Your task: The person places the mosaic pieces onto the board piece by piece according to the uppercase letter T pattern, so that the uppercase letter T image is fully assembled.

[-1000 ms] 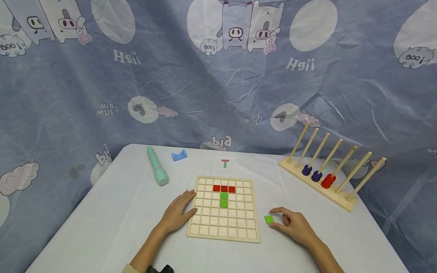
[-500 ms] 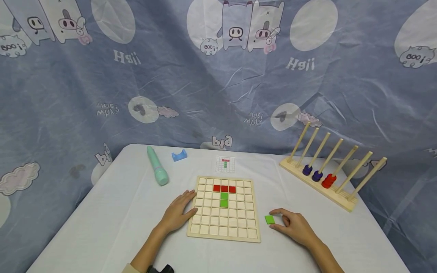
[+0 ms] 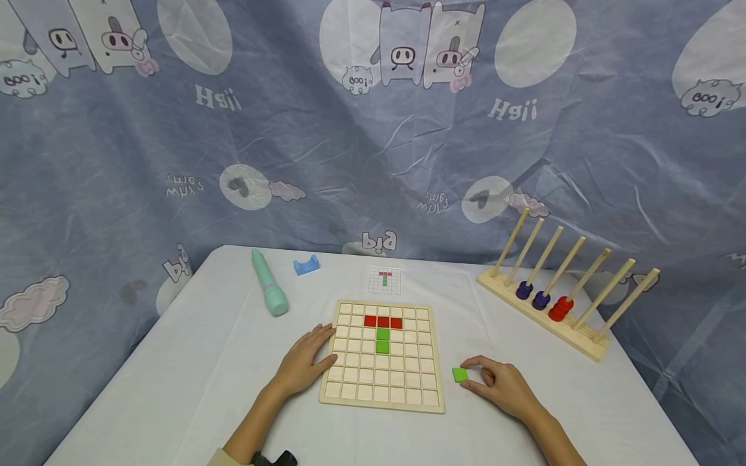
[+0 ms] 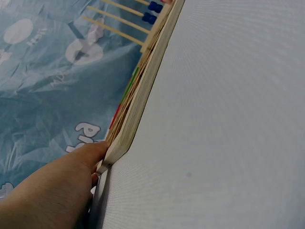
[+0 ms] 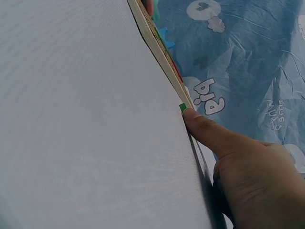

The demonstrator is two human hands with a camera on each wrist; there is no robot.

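Note:
My left hand rests against the left edge of a square wooden grid board, its fingertips and thumb touching the rim. In the left wrist view, the thumb lies at the edge of the board. Three red tiles form a row in the board's upper part, with two green tiles in a column below the middle one. Right of the board, my right hand pinches a loose green tile between thumb and index finger, at the table. The right wrist view shows only a sliver of that tile by the thumb.
Behind the board lies a small card printed with a red and green T. A wooden peg rack with beads stands at the back right. A mint-green microphone-shaped object and a blue curved piece lie at the back left.

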